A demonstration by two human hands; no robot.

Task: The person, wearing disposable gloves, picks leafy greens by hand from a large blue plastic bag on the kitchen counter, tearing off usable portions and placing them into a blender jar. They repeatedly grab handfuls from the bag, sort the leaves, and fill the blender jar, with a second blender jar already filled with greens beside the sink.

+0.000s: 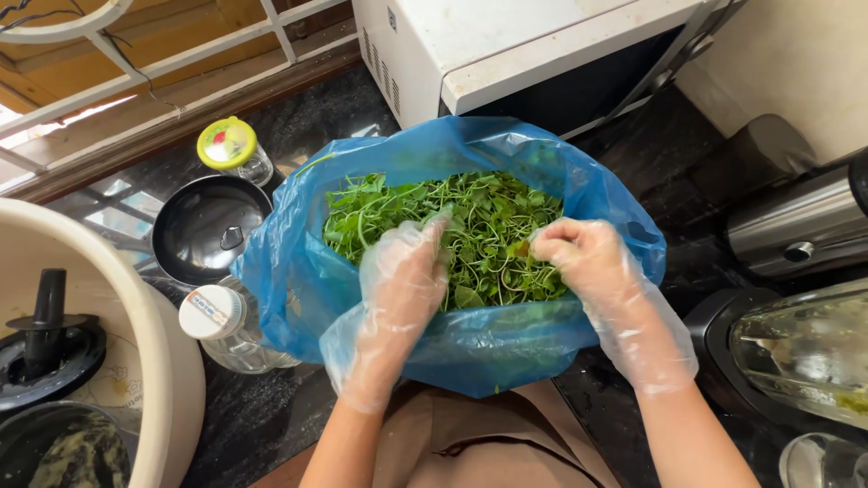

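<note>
Both hands inside the mouth of a blue plastic bag [298, 271], each covered with a thin clear disposable glove. Left hand [404, 276] laid flat, fingers loosely spread and apart, palm down on the leafy greens [470, 226], pressing or sifting them, not clamped on anything. Right hand [588, 262] curled, fingertips drawn together at the near right part of the pile, seemingly pinching a few thin stems, though the exact grip not fully clear through the glove. Wrists bent down, forearms coming up from the bottom edge, close to the body with its brown apron [470, 443]. Bag standing open on the dark worktop [262, 416] directly under the hands, rim rolled wide and pushed outward, probably so that both hands fit in and the greens stay together. Just left of the left hand, a clear jar with white lid [212, 314]; farther left and beyond it, a round dark pot lid [203, 226] and a small jar with yellow-green lid [228, 145]. Beyond the bag, a white microwave oven [506, 54]. Right of the right hand, a steel appliance [796, 226] and a glass bowl [805, 352]. Far left, a cream-coloured round basin [145, 334].
</note>
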